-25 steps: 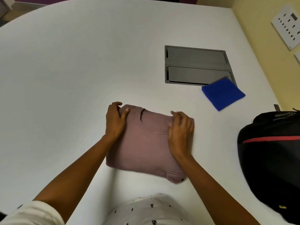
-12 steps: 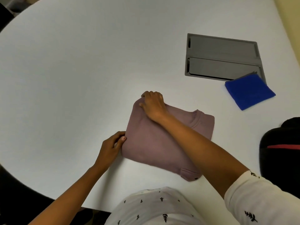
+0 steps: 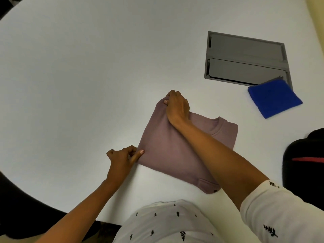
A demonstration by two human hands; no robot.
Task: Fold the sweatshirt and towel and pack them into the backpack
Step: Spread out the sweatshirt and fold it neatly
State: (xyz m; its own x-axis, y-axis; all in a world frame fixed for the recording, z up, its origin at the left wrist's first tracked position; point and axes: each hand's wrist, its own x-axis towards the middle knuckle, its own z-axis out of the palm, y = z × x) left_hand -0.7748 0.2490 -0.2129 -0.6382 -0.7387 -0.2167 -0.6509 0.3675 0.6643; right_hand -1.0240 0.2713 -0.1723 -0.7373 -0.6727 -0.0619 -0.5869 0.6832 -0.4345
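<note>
Left grip (image 3: 122, 159), right grip (image 3: 178, 107) round sweatshirt (image 3: 166, 148)

The right hand (image 3: 178, 107), arm stretched forward, grips the sweatshirt (image 3: 166, 151) with curled fingers (image 3: 173, 94); the left hand (image 3: 122, 157) pinches its near corner.

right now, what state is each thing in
sweatshirt, folded, flat on table
towel, folded, corner on grey hatch
grey hatch, flaps look shut
backpack, partly out of view, open or zipped unclear
left hand, pinching sweatshirt's near corner
right hand, gripping sweatshirt's far corner
</note>
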